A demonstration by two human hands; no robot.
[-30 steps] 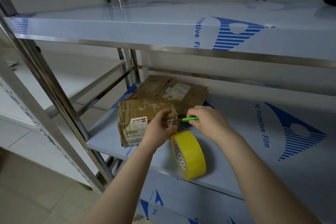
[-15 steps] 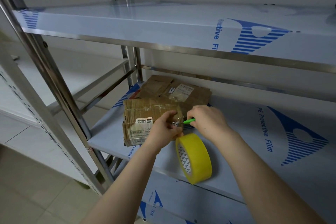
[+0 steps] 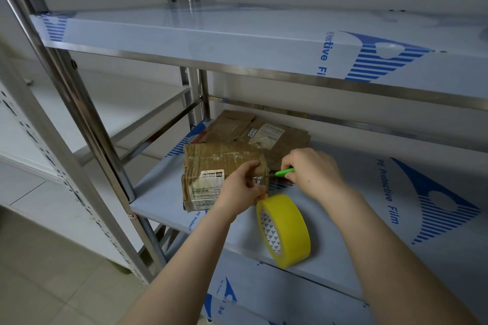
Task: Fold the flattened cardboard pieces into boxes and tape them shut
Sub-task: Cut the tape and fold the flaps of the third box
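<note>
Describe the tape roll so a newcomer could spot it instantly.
Find the steel rack's middle shelf, covered in blue-printed film. At its front edge, beside the cardboard box, stands the tape roll on edge. It is the only yellow ring there.

One head-worn wide-angle view only. Faced forward and down onto the middle shelf (image 3: 158,192) from close range; left hand (image 3: 244,188) and right hand (image 3: 314,174) sat near frame centre.

Yellow tape roll (image 3: 287,229); brown box (image 3: 211,163); green cutter (image 3: 284,172).
</note>
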